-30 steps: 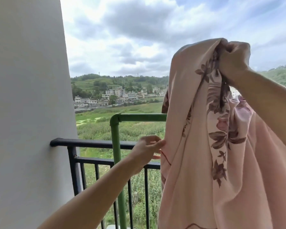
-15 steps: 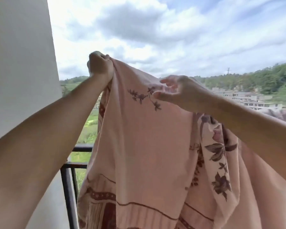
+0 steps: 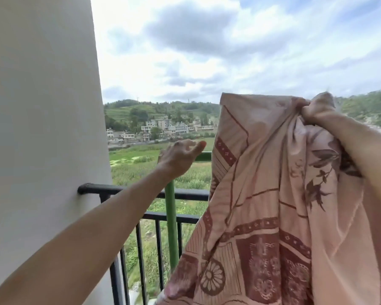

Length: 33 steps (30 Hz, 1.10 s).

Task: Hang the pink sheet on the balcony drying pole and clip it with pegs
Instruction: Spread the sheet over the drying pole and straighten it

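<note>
Two hands, mine. Right hand (image 3: 312, 112): fist bunched round the top edge of the pink sheet (image 3: 262, 194), raised high. Left hand (image 3: 180, 156): fingers loose, holding nothing, at the green pole (image 3: 171, 227) bend. Sheet hangs from my fist, hiding the black railing (image 3: 119, 189) rightward. White wall (image 3: 42, 128) at left.

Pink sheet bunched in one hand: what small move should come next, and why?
Probably the left hand should take the free top corner of the pink sheet. That hand is open and holds nothing, while the right hand alone grips bunched cloth, so the sheet hangs crumpled by the green pole and cannot be spread over it.
</note>
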{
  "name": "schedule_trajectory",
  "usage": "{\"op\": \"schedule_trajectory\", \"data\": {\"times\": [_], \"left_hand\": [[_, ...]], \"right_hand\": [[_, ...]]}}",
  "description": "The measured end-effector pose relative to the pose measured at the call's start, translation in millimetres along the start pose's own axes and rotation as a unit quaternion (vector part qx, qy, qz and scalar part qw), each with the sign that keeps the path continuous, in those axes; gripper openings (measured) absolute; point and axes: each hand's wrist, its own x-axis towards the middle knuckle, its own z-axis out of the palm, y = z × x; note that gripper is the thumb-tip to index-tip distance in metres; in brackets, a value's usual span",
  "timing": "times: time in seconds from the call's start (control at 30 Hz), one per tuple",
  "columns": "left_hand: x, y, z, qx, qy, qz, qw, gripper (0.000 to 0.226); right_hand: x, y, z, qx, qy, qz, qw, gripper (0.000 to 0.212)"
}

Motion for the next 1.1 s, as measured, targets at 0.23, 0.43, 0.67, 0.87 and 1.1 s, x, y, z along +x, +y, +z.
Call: {"op": "schedule_trajectory", "data": {"times": [0.23,0.43,0.67,0.87,1.1], "left_hand": [[-26.4,37.2,15.3,-0.055,0.082,0.101,0.99,0.029],[15.4,48.2,-27.0,-0.219,0.227,0.026,0.948,0.012],[47.1,75.4,-89.4,-0.195,0.245,0.048,0.949,0.026],[8.2,34.2,-82.7,-0.212,-0.202,-0.078,0.953,0.044],[24.7,21.8,-69.9,-0.4,0.085,-0.174,0.896,0.035]], "right_hand": [[-27.7,-3.3,-3.7,-0.093,-0.102,0.015,0.99,0.023],[-74.5,-34.6,-19.6,-0.045,0.006,-0.221,0.974,0.042],[-120.8,-78.2,3.1,0.163,-0.128,-0.309,0.928,0.029],[-64.3,-84.0,0.3,0.218,0.044,-0.165,0.961,0.042],[-73.0,-63.4,-2.0,0.154,-0.303,-0.152,0.928,0.056]]}}
